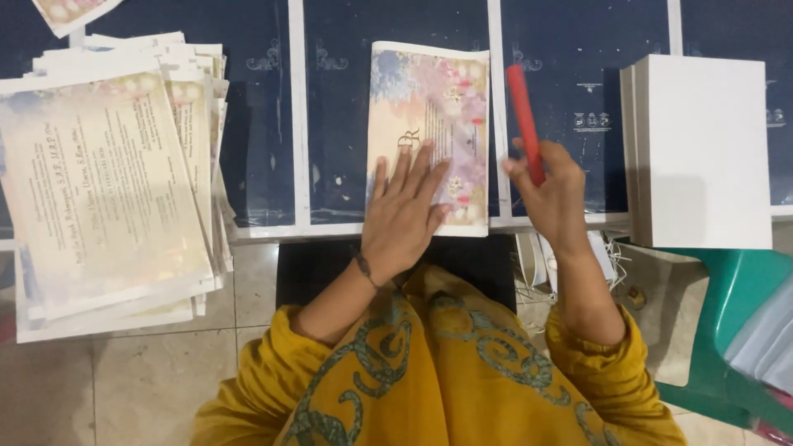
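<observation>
From the head view, the left hand (pixel 402 216) lay flat, fingers spread wide, pressing a folded floral card (pixel 429 124) on the dark surface (pixel 264 149). Right hand (pixel 552 194) had its fingers wrapped around a red stick (pixel 524 111), just right of the card, with a stack of printed sheets (pixel 107 182) off left.

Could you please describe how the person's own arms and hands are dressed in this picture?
Both hands are bare. The left hand has a thin dark bracelet at the wrist; the right hand wears nothing. Mustard-yellow sleeves, pushed up the forearms, belong to a garment with teal swirl patterns.
</observation>
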